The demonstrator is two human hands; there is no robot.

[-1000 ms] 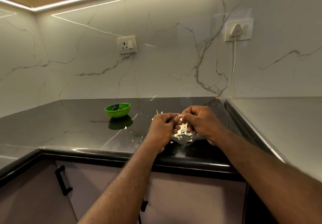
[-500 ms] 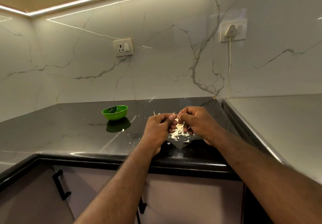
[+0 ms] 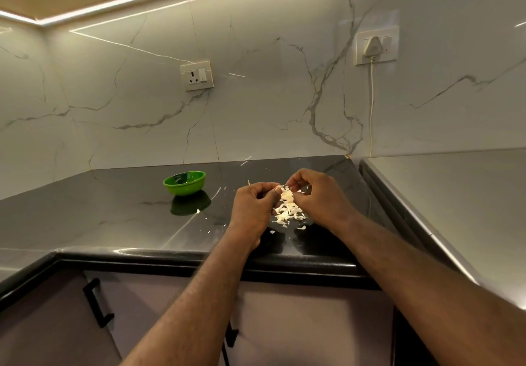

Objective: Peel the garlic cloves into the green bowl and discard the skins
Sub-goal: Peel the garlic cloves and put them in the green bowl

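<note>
Peeling garlic clove: left grip clamps clove, right grip pinches its skin. Pull strips off over skin pile; carry bare clove left to green bowl.

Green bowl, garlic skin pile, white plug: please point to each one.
green bowl (image 3: 185,189), head view, front outer wall.
garlic skin pile (image 3: 288,213), head view, middle of the pile.
white plug (image 3: 373,46), head view, its body.

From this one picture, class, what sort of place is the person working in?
Most likely a home kitchen: dark countertop over cupboard doors, marble-look wall with a socket, garlic skins near a green bowl.
</note>
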